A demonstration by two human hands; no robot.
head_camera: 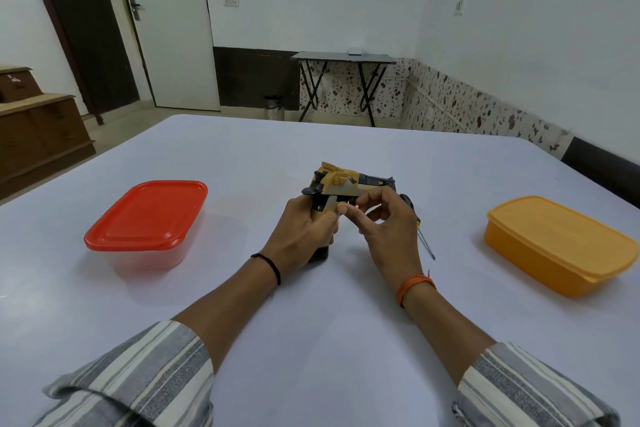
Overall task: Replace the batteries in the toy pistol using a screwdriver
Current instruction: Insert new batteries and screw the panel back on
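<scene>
Centrally on the white table (346, 340), the left hand (304, 236) grips the handle of the yellow-and-black toy pistol (341, 185), its fingers (329, 218) curled round the grip so the pistol stands upright with its base touching the table and its barrel pointing toward 3 o'clock. Just beside it at 3 o'clock, the right hand (388, 229) has thumb and forefinger pinched together against the pistol near the trigger area, with the other fingers loosely curled; whether something small sits in that pinch cannot be told. A screwdriver (420, 230) lies on the table directly behind the right hand, its dark handle toward 12 o'clock and its thin metal shaft pointing toward 5 o'clock. Well apart at 9 o'clock sits a clear box with a red lid (149, 211). Well apart at 3 o'clock sits an orange lidded box (561, 243). Both lids are on.
</scene>
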